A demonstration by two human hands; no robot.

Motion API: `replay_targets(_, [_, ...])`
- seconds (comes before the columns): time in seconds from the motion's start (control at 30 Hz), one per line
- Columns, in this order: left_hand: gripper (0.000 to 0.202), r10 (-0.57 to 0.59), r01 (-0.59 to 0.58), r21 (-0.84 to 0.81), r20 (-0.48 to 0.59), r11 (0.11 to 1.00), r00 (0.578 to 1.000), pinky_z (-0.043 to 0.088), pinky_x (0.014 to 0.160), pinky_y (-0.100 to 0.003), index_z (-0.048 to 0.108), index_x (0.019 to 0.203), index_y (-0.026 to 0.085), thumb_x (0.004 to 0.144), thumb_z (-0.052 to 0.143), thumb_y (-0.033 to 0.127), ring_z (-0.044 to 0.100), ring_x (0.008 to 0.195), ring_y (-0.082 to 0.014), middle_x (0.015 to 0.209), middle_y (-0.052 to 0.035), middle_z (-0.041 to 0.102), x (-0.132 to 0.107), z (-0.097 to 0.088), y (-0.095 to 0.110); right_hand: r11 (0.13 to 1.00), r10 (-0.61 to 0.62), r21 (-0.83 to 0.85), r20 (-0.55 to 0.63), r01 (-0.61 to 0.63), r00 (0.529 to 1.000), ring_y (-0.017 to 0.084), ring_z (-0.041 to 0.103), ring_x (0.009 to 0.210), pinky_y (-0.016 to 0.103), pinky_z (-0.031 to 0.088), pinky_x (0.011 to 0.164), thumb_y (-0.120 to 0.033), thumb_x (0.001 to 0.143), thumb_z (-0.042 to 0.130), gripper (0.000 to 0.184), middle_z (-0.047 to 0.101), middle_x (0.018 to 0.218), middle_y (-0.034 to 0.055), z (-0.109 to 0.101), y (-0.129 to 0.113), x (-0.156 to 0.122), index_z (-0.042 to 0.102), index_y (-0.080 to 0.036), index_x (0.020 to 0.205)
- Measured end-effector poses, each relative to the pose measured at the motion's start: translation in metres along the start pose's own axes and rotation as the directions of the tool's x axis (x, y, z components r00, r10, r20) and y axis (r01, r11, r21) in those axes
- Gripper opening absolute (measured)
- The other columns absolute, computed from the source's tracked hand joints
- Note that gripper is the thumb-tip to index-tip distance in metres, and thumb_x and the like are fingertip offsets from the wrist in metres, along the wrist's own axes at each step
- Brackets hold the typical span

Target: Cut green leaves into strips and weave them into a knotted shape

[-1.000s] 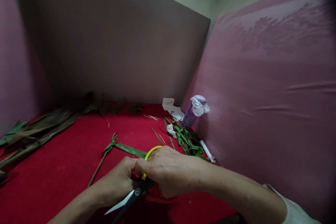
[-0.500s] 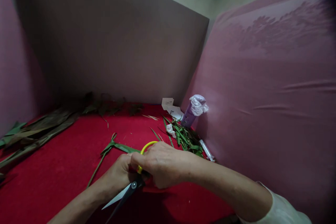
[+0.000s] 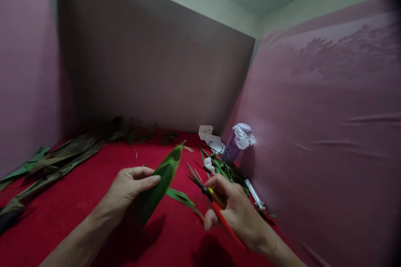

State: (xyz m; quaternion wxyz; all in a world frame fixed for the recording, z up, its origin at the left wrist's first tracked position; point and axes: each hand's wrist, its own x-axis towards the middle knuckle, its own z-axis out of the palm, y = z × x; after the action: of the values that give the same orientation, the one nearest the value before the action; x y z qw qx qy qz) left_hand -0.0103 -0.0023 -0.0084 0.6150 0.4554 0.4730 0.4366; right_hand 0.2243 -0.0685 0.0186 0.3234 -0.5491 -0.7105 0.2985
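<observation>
Between the thumb and fingers of my left hand is a broad green leaf, its pointed tip up and to the right. My right hand grips a pair of scissors with red and yellow handles. Their dark blades point up and left, a short gap from the leaf, and look slightly parted. Below and behind the leaf, a folded green leaf strip lies on the red cloth.
Long dry leaves lie along the left. At the right are cut green scraps, crumpled white paper, a clear tube-like object and a purple bottle with plastic wrap. White papers lie behind, near the pink wall.
My hands have moved apart. The scissors have swung from pointing down-left to pointing up-left. The broad leaf now stands out in my left hand, and the view has shifted slightly.
</observation>
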Motion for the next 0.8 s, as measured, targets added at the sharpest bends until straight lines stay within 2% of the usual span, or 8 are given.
replay_targets(0.07, [0.022,-0.003,0.003,-0.030,0.002,1.000,1.000,0.042,0.045,-0.022,0.068,0.066,0.016,0.056,0.076,0.033,0.056,0.044,-0.0124,0.053,0.0006,0.066,-0.001,-0.001,0.001,0.990,0.138,0.010,0.086,-0.140,0.987,0.008,0.031,0.050,0.019,0.023,0.043,-0.021,0.058,0.073,0.034,0.032,0.054,-0.0097,0.008,0.014,-0.004,0.044,-0.020,0.076])
replay_targets(0.13, [0.020,-0.009,0.010,-0.052,0.016,0.999,1.000,0.041,0.043,-0.020,0.068,0.065,0.015,0.056,0.076,0.031,0.056,0.043,-0.0116,0.051,0.0012,0.066,-0.002,0.000,0.001,0.988,0.152,-0.028,0.078,-0.151,0.985,0.008,0.033,0.055,0.018,0.025,0.046,-0.020,0.055,0.075,0.039,0.040,0.059,-0.0090,0.013,0.021,-0.004,0.045,-0.021,0.080])
replay_targets(0.23, [0.017,-0.014,0.019,-0.087,0.065,0.996,0.998,0.041,0.042,-0.019,0.067,0.063,0.016,0.057,0.076,0.029,0.056,0.042,-0.0105,0.049,0.0022,0.065,-0.004,0.001,0.001,0.987,0.142,-0.086,0.110,-0.133,0.984,0.010,0.039,0.060,0.019,0.028,0.051,-0.024,0.057,0.074,0.041,0.047,0.066,-0.0072,0.016,0.021,0.001,0.046,-0.021,0.086])
replay_targets(0.43, [0.016,0.016,-0.008,-0.053,0.141,0.999,0.990,0.043,0.049,-0.020,0.070,0.068,0.015,0.060,0.075,0.028,0.058,0.048,-0.0104,0.056,0.0005,0.067,-0.005,0.002,-0.002,0.994,0.078,-0.095,0.170,-0.062,0.982,0.009,0.035,0.058,0.019,0.026,0.051,-0.036,0.063,0.072,0.037,0.044,0.063,-0.0076,0.015,0.018,0.015,0.048,-0.020,0.086])
replay_targets(0.8, [0.017,0.044,-0.046,0.002,0.217,0.999,0.975,0.041,0.050,-0.022,0.070,0.068,0.015,0.063,0.072,0.031,0.055,0.050,-0.0110,0.058,-0.0001,0.063,-0.008,0.004,-0.003,0.994,-0.003,-0.112,0.111,0.016,0.994,0.007,0.025,0.054,0.019,0.020,0.046,-0.035,0.064,0.072,0.031,0.031,0.056,-0.0092,0.020,0.013,0.018,0.047,-0.018,0.073])
